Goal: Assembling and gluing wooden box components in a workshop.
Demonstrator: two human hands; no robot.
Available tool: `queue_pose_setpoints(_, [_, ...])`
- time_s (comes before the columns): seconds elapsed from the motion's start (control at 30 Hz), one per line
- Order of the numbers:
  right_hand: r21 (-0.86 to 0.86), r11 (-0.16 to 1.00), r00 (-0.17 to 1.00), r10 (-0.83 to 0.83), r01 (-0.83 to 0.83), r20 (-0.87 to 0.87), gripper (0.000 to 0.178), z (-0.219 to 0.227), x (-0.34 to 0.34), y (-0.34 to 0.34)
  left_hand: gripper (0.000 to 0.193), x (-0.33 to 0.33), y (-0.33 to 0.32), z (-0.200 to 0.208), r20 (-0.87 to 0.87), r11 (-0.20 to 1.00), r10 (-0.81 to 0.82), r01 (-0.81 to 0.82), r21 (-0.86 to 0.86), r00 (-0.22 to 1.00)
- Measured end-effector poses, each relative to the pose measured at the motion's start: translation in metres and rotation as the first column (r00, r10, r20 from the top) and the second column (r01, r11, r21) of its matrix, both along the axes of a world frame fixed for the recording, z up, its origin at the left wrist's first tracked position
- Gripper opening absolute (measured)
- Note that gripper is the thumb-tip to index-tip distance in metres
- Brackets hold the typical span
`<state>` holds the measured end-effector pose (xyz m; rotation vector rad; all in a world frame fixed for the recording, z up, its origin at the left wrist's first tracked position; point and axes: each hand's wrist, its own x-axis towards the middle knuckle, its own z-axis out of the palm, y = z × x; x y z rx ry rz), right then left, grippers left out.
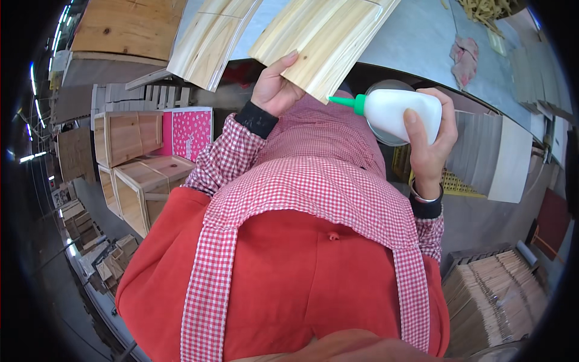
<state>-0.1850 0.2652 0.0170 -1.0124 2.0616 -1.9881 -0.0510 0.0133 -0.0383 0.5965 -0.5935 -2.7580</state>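
My left hand [277, 88] grips the near edge of a pale wooden board [329, 45], thumb on top and fingers beneath it. The board lies partly over the table and juts out toward me. In my right hand [431, 133] is a white squeeze bottle [401, 111] with a green nozzle [344, 101]. Tilted on its side, the bottle points left, and its nozzle tip meets the board's near right corner or is very close to it. Whether any glue comes out is too small to tell. A second wooden board [211, 45] rests to the left.
The blue-grey table [416, 36] carries a pink cloth [464, 60] and a pile of thin wooden strips [485, 9]. Wooden crates [129, 139] and a pink patterned box [188, 130] stand at left. Stacked panels [476, 148] sit below the table at right, near bundled wood pieces [494, 301].
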Motion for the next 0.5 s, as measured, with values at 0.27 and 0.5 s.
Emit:
queue_pose_setpoints(0.27, [0.041,0.995,0.995,-0.092,0.091,0.031,0.034,0.000,0.002,-0.008,0.059,-0.001,-0.001,-0.004,-0.053,1.000,0.012,-0.011,0.015,0.999])
queue_pose_setpoints(0.5, [-0.003,1.000,0.999,-0.031,0.031,0.033,0.037,-0.004,0.000,-0.006,0.056,-0.017,-0.001,-0.002,-0.058,0.996,0.070,-0.066,0.066,0.996])
